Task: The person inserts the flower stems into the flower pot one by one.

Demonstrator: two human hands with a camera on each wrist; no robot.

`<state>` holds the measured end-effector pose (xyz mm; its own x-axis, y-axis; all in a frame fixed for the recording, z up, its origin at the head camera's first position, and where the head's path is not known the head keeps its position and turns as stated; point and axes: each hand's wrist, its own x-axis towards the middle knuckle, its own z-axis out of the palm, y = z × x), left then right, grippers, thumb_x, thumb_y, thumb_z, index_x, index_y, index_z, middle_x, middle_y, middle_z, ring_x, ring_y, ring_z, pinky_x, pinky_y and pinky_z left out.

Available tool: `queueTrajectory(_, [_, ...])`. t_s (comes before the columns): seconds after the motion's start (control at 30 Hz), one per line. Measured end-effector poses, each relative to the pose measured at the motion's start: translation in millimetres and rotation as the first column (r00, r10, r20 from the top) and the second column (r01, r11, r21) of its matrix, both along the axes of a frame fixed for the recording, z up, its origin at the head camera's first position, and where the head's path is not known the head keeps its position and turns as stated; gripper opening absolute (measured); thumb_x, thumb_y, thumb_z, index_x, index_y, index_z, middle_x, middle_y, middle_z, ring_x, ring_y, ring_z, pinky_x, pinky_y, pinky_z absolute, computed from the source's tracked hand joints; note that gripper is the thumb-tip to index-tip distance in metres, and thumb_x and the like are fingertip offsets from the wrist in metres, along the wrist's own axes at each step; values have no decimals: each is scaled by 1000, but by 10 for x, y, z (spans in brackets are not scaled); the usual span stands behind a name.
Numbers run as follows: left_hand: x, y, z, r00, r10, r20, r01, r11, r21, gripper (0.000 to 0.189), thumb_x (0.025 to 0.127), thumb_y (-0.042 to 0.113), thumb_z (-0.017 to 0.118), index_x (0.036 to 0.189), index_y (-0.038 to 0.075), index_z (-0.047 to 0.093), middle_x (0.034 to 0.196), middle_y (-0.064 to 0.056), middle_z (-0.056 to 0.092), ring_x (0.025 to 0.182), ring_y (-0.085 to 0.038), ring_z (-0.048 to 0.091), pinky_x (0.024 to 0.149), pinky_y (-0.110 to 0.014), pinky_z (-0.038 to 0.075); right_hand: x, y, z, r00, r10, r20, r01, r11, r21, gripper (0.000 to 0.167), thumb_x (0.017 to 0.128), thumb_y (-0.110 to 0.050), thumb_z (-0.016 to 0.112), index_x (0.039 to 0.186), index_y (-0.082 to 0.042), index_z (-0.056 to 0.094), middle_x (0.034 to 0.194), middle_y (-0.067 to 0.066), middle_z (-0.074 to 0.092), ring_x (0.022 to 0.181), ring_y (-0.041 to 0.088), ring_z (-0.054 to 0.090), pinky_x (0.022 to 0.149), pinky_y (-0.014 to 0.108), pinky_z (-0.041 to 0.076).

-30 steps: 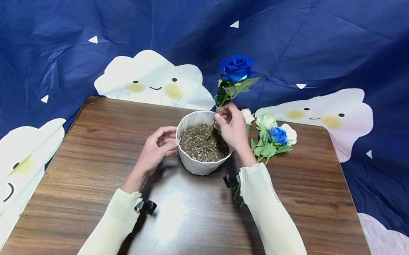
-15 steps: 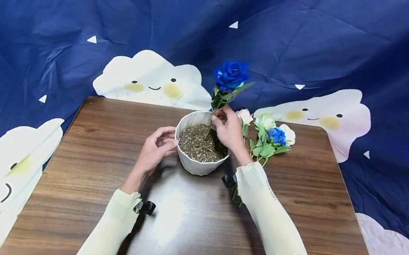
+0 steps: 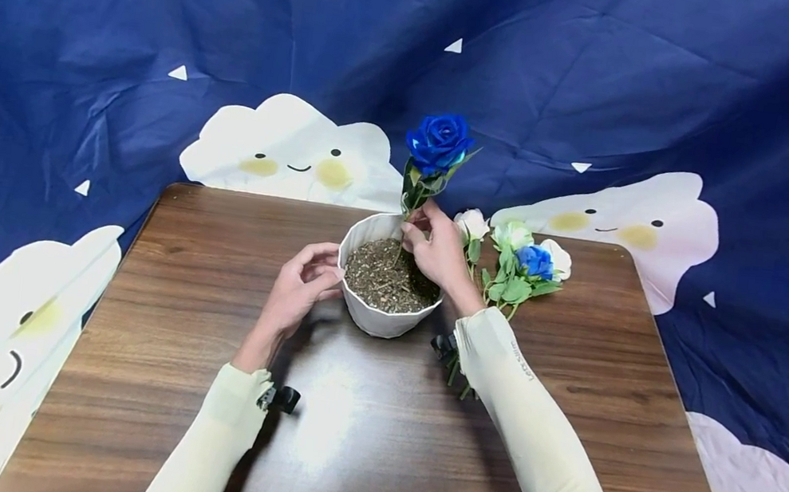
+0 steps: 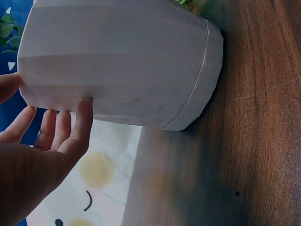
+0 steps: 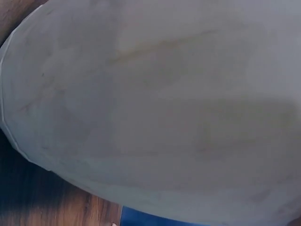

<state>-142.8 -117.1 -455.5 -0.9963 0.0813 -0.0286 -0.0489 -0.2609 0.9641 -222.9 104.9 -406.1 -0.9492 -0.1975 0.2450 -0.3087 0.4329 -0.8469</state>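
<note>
A white faceted flowerpot filled with dark soil stands on the table. My right hand reaches over its right rim and pinches the stem of a blue artificial rose. The rose stands nearly upright, its lower stem reaching to the soil at the back of the pot. On the left, my left hand rests its fingertips against the pot's outer side near the rim, fingers spread, as the left wrist view also shows. In the right wrist view the pot's wall fills most of the picture.
Right of the pot lie more artificial flowers: a blue rose, a pale pink one, a greenish white one and a white one, their stems partly under my right forearm. Behind the wooden table hangs a blue cloth.
My right hand has moved slightly left with the blue rose, whose bloom has shifted left and a little lower. The left hand and the pot stay in place.
</note>
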Motion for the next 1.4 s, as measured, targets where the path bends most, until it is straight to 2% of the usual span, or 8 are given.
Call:
queueTrajectory(0.13, [-3, -5, 15, 1000, 4, 0, -4, 1000, 6, 46, 92, -7, 63, 136, -6, 52, 126, -29, 53, 102, -25, 63, 83, -41, 62, -5, -15, -6, 1000, 13, -11, -13, 1000, -1, 6, 97, 1, 63, 97, 2, 58, 92, 17, 67, 80, 29, 69, 66, 30, 62])
queueTrajectory(0.37, [-13, -13, 7, 1000, -3, -2, 3, 1000, 1, 46, 92, -7, 63, 136, -6, 51, 126, -30, 53, 102, -26, 63, 83, -41, 62, 14, -121, -15, 998, 54, 28, -53, 998, -28, 6, 96, 2, 65, 98, 3, 58, 93, 17, 66, 84, 27, 68, 69, 28, 62])
queueTrajectory(0.63, [-29, 70, 17, 1000, -28, 1, 28, 1000, -7, 46, 93, -7, 62, 138, -7, 51, 127, -29, 53, 103, -27, 62, 85, -40, 61, 38, -227, 53, 994, 102, -37, -96, 986, 136, 8, 96, -5, 67, 99, -2, 60, 93, 11, 65, 85, 24, 68, 76, 34, 58])
queueTrajectory(0.73, [-33, 82, 24, 1000, -28, -2, 28, 1000, -1, 46, 93, -7, 62, 138, -6, 51, 128, -30, 52, 104, -29, 62, 83, -37, 62, 28, -171, 99, 993, 119, -23, -114, 984, 133, 10, 96, -4, 67, 99, -2, 58, 95, 12, 64, 87, 25, 67, 74, 33, 59])
queueTrajectory(0.9, [-27, 58, 25, 1000, -13, 0, 13, 1000, -6, 46, 92, -6, 62, 137, -6, 51, 129, -32, 52, 104, -28, 62, 83, -39, 62, 28, -96, 102, 996, 87, 2, -87, 994, 70, 13, 95, -3, 70, 102, 0, 59, 99, 14, 64, 90, 26, 64, 78, 32, 58])
queueTrajectory(1.1, [-11, 51, 17, 1000, -15, 0, 15, 1000, -11, 47, 92, -6, 63, 138, -6, 51, 128, -28, 53, 103, -25, 62, 87, -44, 60, 81, -34, 103, 1000, 15, -20, -16, 999, -43, 16, 92, 1, 72, 101, 2, 58, 100, 17, 66, 92, 28, 65, 81, 32, 55])
queueTrajectory(1.3, [3, 29, 7, 1000, 3, 4, -2, 1000, -14, 46, 92, -5, 64, 137, -5, 52, 123, -22, 56, 101, -22, 63, 90, -52, 58, 135, 90, 126, 999, -26, -39, 19, 984, -180, 16, 91, 6, 69, 102, 8, 57, 99, 19, 63, 87, 21, 62, 79, 22, 55])
queueTrajectory(1.4, [11, 17, 6, 1000, 11, 7, -11, 1000, -16, 46, 92, -5, 64, 136, -5, 52, 120, -19, 57, 100, -22, 62, 93, -58, 55, 158, 186, 123, 999, -44, -30, 35, 967, -253, 15, 92, 9, 67, 102, 11, 56, 97, 18, 62, 83, 15, 62, 77, 22, 57])
